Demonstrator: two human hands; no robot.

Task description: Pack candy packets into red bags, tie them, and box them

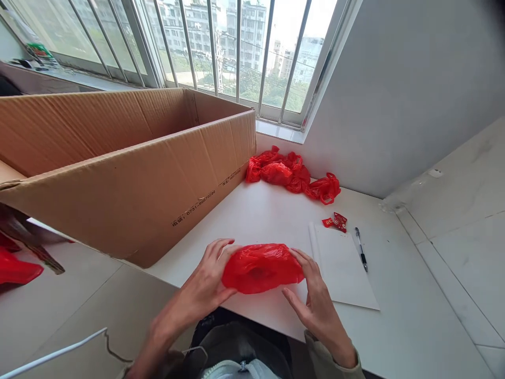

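A red plastic bag (263, 269) is spread wide between my two hands, just over the near edge of the white table. My left hand (211, 271) grips its left side, with the fingers along the top and the thumb underneath. On the right side, the fingers of my right hand (311, 284) press against the bag's edge, while the thumb sits lower, near the bag's underside. A dark round patch shows through the middle of the red film; what it is I cannot make out.
A large open cardboard box (189, 184) stands on the left. Crumpled red plastic bags (282, 171) lie against the wall. To the right are a small red wrapper (339, 221), a white notepad (347, 268) and a black pen (361, 250). A barred window (239, 52) is behind.
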